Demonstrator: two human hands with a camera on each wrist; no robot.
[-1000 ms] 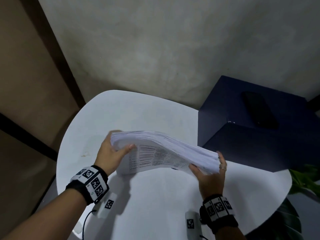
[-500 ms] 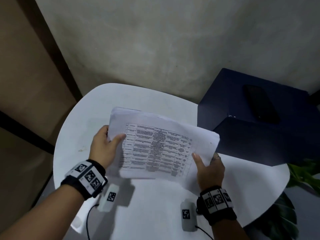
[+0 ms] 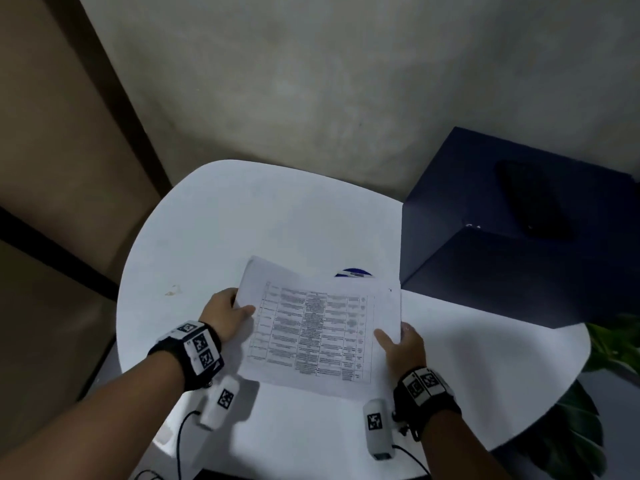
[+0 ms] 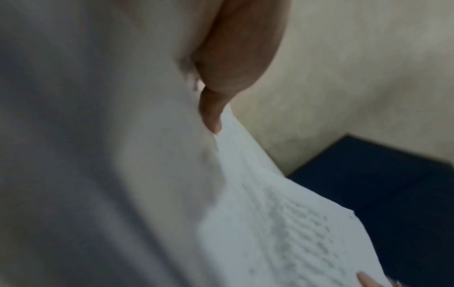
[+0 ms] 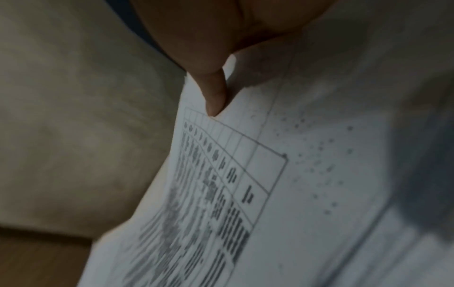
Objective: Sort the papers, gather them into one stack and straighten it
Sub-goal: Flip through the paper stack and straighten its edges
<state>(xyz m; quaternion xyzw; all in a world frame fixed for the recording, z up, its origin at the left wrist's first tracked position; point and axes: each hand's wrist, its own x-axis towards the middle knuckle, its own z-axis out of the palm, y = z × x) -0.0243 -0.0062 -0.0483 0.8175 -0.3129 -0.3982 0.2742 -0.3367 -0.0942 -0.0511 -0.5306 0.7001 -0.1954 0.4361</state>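
Note:
A stack of white papers point(image 3: 318, 327) with a printed table on the top sheet is held tilted toward me above the white round table point(image 3: 242, 220). My left hand point(image 3: 227, 315) grips the stack's left edge, thumb on the top sheet, fingers behind. My right hand point(image 3: 401, 344) grips the lower right edge the same way. In the left wrist view the thumb point(image 4: 213, 114) presses on the paper point(image 4: 282, 223). In the right wrist view the thumb point(image 5: 216, 93) lies on the printed sheet point(image 5: 245, 184).
A dark blue box point(image 3: 519, 244) stands on the table's right, with a black flat object point(image 3: 533, 202) on top. A blue and white item point(image 3: 355, 273) peeks out behind the papers. A green plant point(image 3: 613, 344) is at the lower right. Walls enclose the table.
The stack went from lying nearly flat with its edges showing to being tipped up with the printed face toward me, and both hands drew it closer and lower.

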